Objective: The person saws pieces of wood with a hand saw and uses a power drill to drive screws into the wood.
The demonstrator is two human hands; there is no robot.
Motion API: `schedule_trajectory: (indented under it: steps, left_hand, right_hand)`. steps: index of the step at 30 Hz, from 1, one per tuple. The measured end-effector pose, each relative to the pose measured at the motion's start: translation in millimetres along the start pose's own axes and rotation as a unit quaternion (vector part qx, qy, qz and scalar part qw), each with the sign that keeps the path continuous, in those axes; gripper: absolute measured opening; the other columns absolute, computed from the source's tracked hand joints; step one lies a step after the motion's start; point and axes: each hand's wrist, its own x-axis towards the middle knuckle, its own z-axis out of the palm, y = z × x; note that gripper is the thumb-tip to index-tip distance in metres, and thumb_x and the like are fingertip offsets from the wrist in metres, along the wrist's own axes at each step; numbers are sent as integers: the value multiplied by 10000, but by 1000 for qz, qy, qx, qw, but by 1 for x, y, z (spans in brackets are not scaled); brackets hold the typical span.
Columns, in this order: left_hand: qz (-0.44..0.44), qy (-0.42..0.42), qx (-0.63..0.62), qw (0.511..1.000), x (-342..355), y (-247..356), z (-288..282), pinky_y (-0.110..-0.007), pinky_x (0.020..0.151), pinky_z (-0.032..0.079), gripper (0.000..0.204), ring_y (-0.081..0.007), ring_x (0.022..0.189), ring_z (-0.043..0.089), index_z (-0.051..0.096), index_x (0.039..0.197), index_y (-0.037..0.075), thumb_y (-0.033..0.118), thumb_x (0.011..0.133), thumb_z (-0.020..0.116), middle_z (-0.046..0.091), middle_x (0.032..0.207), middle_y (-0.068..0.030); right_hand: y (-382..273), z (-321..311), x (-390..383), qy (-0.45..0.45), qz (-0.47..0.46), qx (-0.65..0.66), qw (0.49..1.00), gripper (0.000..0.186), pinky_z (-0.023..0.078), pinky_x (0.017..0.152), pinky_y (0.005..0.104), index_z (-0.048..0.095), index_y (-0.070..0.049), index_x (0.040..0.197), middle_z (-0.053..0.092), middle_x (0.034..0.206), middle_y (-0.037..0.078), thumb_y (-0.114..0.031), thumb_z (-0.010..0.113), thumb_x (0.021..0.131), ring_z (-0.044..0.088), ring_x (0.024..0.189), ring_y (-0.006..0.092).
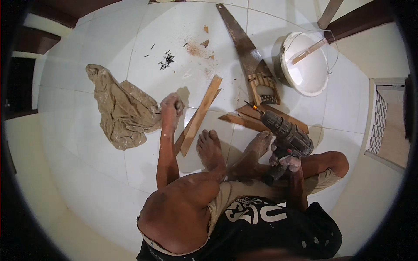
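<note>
A dark cordless drill [285, 132] with an orange-collared bit is gripped by its handle in my right hand [287, 162], above my right foot. The bit points up and left, toward the handle of a hand saw [244, 45] lying on the floor. My left hand [172, 105] is curled closed beside a crumpled tan cloth [122, 108]; whatever its fingers may hold is hidden. Two narrow wooden strips [201, 115] lie crossed between that hand and my left foot. More wooden pieces [244, 122] rest under and behind the drill.
Black screws [166, 61] lie in a loose pile on the white tiles [96, 143], near sawdust [195, 50] and small wood offcuts [204, 43]. A white bucket [320, 85] with a wire handle stands at the far right, a wooden stick [310, 51] inside it.
</note>
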Motion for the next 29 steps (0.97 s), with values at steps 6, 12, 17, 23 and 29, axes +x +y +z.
schedule_trajectory:
  steps: [6,12,17,23,29]
  left_hand:
    - [101,-25,671,734,-45,9,70,-428,635,503,605,-355,749,637,598,930,-4,525,671,734,644,818,-181]
    - [54,-64,722,687,31,71,100,-442,689,515,623,-352,741,639,578,955,-4,548,691,693,645,818,-177]
    - [76,-122,740,657,73,159,135,-443,697,515,585,-348,746,642,586,936,0,531,709,676,646,814,-183]
    - [113,-107,724,672,-4,216,105,-398,626,527,428,-347,652,649,594,812,-8,408,742,668,645,686,-169]
    - [181,13,616,766,-72,422,178,-410,590,511,382,-326,600,647,601,761,-19,351,714,686,627,617,-166]
  right_hand:
    - [15,-54,-15,6,-60,-57,997,619,531,717,361,504,30,1186,588,1069,164,-34,717,608,616,879,273]
    - [35,-55,-100,52,-89,-151,983,605,522,764,358,539,27,1155,594,1092,143,-58,769,603,612,905,251]
    - [-75,42,-20,72,-52,-134,987,610,513,797,354,559,22,1138,602,1103,125,-65,800,584,605,930,233]
    - [-250,155,-79,24,-79,-43,996,722,489,865,339,525,-4,1201,613,1085,89,17,802,534,564,1023,190]
    - [-388,240,-149,-172,-97,147,969,920,385,1010,395,333,-76,1363,547,1209,119,-17,787,565,515,1123,235]
